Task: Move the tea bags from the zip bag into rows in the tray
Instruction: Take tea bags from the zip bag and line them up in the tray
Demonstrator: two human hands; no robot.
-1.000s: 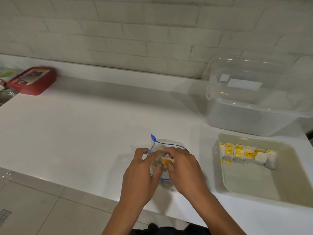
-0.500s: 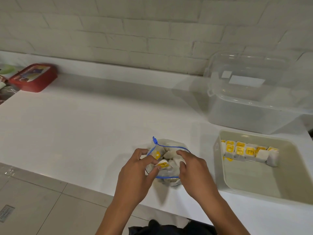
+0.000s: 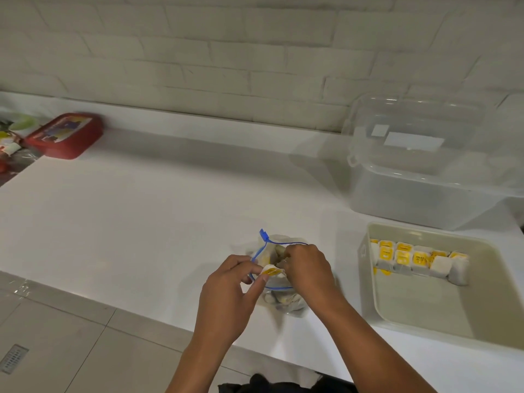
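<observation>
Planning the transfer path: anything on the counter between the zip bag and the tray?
Nothing visible. The zip bag sits on bare white counter left of the tray, with only open surface between. The clear lidded bin stands behind the tray, off the path. Tea bags fill only the tray's far row.

Two hands at an open bag of tea bags on a white counter

At about 6 o'clock the left hand (image 3: 226, 290) pinches a yellow-tagged tea bag (image 3: 270, 270) at the mouth of the clear blue-zippered plastic bag (image 3: 279, 299), while the right hand (image 3: 307, 268) curls its fingers into the opening. At 4 o'clock a pale rectangular plastic tray (image 3: 368, 279) holds a row of yellow-labelled tea bags (image 3: 419, 260) along its far side. A lidded clear plastic box (image 3: 425, 180) stands at 2 o'clock, a red lidded container (image 3: 65, 136) at 10 o'clock.
</observation>
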